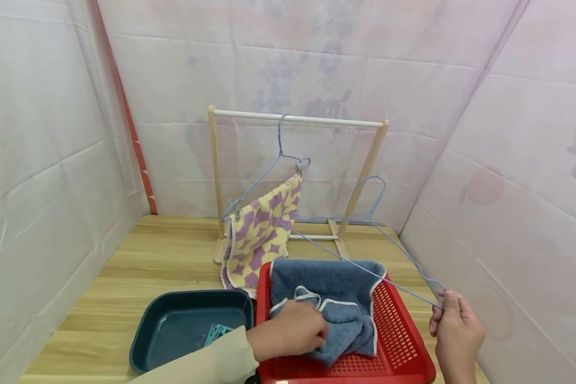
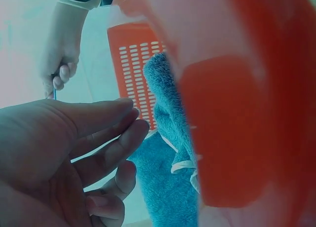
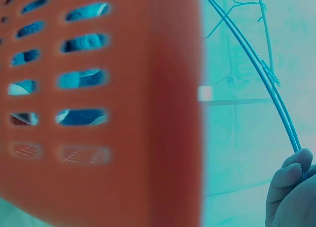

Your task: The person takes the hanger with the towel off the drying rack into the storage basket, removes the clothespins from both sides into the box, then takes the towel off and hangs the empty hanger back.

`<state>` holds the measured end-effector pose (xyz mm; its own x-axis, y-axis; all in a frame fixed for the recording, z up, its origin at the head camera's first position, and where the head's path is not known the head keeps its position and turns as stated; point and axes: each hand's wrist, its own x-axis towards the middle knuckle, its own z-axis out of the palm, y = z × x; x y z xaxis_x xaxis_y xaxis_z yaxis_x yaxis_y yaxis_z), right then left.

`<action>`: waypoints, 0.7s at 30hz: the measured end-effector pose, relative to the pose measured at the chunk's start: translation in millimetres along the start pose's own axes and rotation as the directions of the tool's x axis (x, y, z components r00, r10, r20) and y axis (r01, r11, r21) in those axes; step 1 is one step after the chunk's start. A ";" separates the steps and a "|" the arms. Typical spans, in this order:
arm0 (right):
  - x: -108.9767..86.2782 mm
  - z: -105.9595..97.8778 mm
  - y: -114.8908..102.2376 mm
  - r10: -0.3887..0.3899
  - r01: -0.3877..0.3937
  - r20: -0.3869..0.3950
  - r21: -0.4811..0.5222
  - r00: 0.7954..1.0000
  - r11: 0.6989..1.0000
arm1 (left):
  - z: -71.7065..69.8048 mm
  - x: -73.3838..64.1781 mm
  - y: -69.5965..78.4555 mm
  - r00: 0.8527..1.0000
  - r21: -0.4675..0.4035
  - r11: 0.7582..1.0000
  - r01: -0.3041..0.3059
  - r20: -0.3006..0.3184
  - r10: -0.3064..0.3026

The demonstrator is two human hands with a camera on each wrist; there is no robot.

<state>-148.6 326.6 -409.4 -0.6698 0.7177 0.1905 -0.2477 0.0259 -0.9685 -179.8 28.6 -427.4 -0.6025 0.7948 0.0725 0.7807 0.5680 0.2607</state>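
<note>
My right hand [image 1: 458,333] grips a blue wire hanger [image 1: 408,256] by one end, its hook out toward the rack. The same grip shows in the right wrist view, where fingers [image 3: 289,180] curl round the paired wires. Over a red basket [image 1: 403,341] is my left hand [image 1: 293,328], above a blue towel [image 1: 341,322] with white edging. In the left wrist view its thumb and fingers are loosely bent with nothing between them, beside the towel [image 2: 165,94]. Part of the towel drapes over the basket's far rim.
Behind the basket stands a wooden rack [image 1: 214,176] with a white bar. A second blue hanger [image 1: 264,173] hangs there, carrying a purple and yellow patterned towel [image 1: 264,229] held by clips. To the left, a dark teal tray [image 1: 173,298] contains teal clothespins [image 1: 217,333]. Sheeted walls surround the table.
</note>
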 end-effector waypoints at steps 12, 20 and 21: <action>4.8 7.9 -6.8 -0.023 0.023 0.003 -0.005 1.000 1.000 | -42.9 0.2 -33.3 0.964 -0.037 0.985 0.168 -0.205 -0.172; 4.2 9.6 -6.1 -0.006 0.006 -0.004 0.024 1.000 1.000 | -99.4 1.1 -54.4 0.897 -0.101 0.971 0.217 -0.372 -0.239; 4.1 10.3 -6.0 -0.007 0.007 -0.001 0.024 1.000 1.000 | -104.5 0.4 -57.1 0.891 -0.104 0.969 0.225 -0.381 -0.248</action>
<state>-157.0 322.2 -401.2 -0.6673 0.7182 0.1974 -0.2694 0.0143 -0.9629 -242.0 -25.8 -341.7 -0.7935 0.4859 0.3665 0.6033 0.7072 0.3686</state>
